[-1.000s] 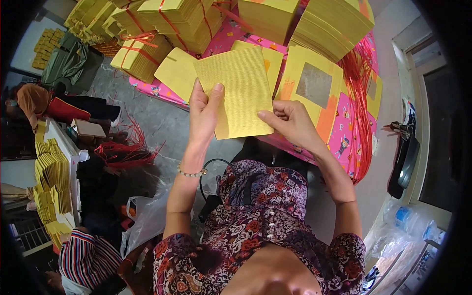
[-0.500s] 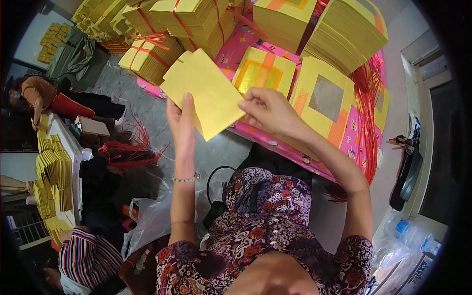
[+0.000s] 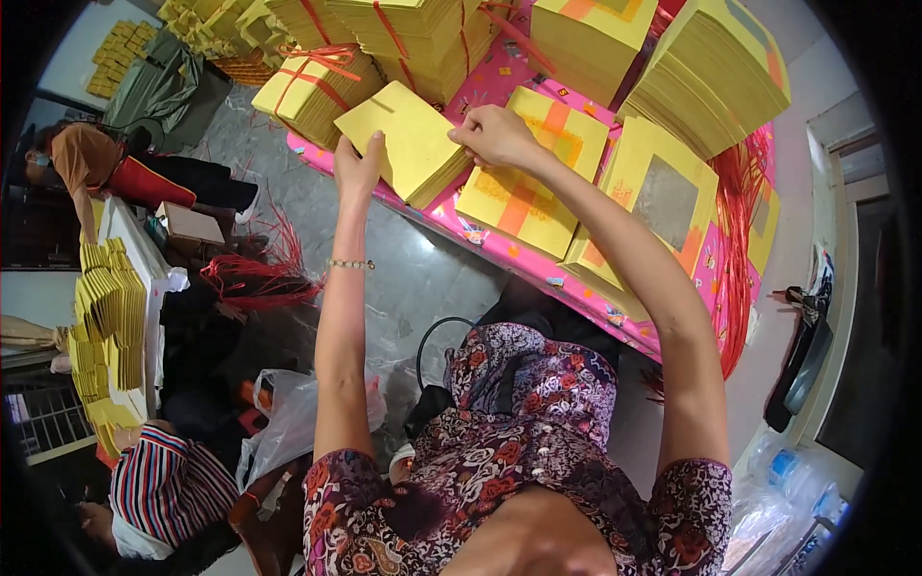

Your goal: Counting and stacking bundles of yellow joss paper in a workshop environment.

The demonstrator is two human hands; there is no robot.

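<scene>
Right — my left hand [image 3: 359,168] and right hand [image 3: 493,134] grip this yellow paper stack [image 3: 413,139] by its edges; it's untied, the neighbouring bundle [image 3: 296,93] already bound.

Head view, fisheye: taken from your head, facing down over your patterned top [image 3: 519,442], your left hand [image 3: 359,171] and right hand [image 3: 495,136] at near range

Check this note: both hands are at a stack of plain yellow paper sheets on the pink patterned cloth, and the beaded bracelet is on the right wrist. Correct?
Not quite: the head view shows the beaded bracelet on the left wrist, not the right. The left hand and right hand are at a stack of plain yellow paper sheets on the pink patterned cloth.
</scene>
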